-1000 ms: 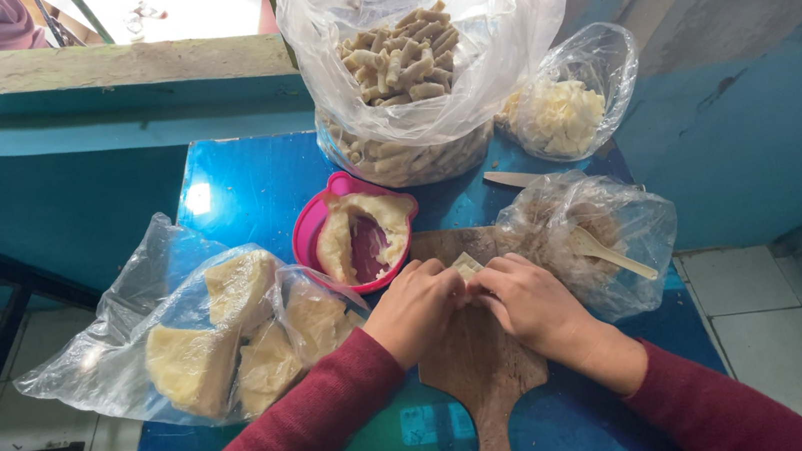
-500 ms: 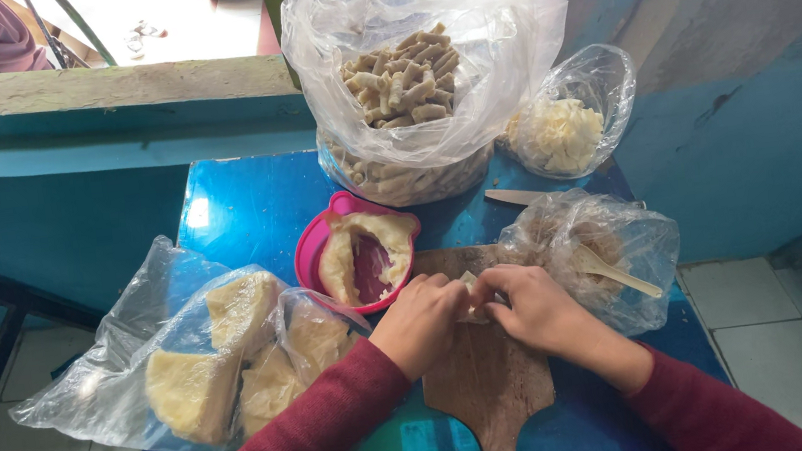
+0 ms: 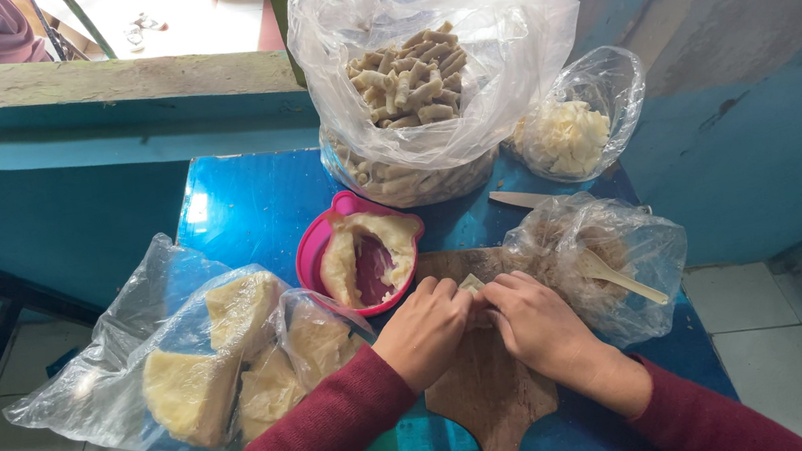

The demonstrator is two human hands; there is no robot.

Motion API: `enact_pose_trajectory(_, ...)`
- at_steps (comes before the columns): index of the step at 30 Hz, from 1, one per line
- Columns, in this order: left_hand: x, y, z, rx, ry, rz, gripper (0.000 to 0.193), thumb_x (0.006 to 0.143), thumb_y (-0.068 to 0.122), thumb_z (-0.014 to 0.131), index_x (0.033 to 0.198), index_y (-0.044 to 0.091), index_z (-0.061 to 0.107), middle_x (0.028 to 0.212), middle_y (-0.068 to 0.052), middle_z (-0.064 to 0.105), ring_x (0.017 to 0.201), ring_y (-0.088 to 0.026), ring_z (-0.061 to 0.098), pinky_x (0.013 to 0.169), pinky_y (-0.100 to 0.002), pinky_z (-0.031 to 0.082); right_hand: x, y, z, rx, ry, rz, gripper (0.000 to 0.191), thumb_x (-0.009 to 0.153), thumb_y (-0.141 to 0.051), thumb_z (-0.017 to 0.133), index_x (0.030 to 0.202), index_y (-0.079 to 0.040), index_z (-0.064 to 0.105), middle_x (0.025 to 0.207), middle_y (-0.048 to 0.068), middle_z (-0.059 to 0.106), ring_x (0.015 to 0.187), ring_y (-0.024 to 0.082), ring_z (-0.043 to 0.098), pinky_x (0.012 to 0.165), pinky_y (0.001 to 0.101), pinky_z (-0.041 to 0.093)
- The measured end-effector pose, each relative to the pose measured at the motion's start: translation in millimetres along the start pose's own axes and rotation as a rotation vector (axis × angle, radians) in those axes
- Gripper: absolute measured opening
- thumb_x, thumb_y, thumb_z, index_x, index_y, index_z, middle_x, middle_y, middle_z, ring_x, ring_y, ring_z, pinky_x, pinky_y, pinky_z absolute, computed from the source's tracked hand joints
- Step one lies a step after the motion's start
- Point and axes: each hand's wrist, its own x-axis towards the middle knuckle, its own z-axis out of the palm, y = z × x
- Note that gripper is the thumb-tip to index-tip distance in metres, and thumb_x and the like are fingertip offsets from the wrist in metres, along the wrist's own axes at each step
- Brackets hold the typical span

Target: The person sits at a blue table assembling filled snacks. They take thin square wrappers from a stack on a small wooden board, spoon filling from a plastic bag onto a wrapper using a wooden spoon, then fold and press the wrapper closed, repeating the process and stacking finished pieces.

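Your left hand [image 3: 425,329] and right hand [image 3: 537,326] close fingertips together on a small pale dough piece [image 3: 472,285] at the far end of the wooden board [image 3: 489,397] near the worktop's [image 3: 248,208] front edge; it looks soft, light and easily torn, so pinch its edges gently.
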Motion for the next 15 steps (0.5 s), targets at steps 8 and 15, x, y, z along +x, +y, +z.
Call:
enact_pose_trajectory(8,7,-8,-2,-0.18,-0.02,-0.109,0.016,0.077,0.005,0.064,0.092,0.005,0.063,0.09,-0.014,0.064,0.091,-0.035,0.062,0.082,-0.046,0.049,20,11,-4,0.262,-0.121,0.36,0.011,0.078,-0.012,0.072,0.088,-0.009,0.076,0.087,0.008,0.075,0.085,0.026,0.076,0.079,0.039,0.058)
enact_pose_trajectory(15,6,-6,1,-0.266,0.102,-0.116,0.01,0.078,0.001,0.063,0.087,0.007,0.063,0.087,-0.013,0.064,0.092,-0.035,0.062,0.084,-0.046,0.049,9,1,-3,0.045,0.005,0.152,0.011,0.08,-0.008,0.069,0.091,-0.008,0.073,0.091,0.01,0.07,0.092,0.032,0.067,0.082,0.0435,0.052)
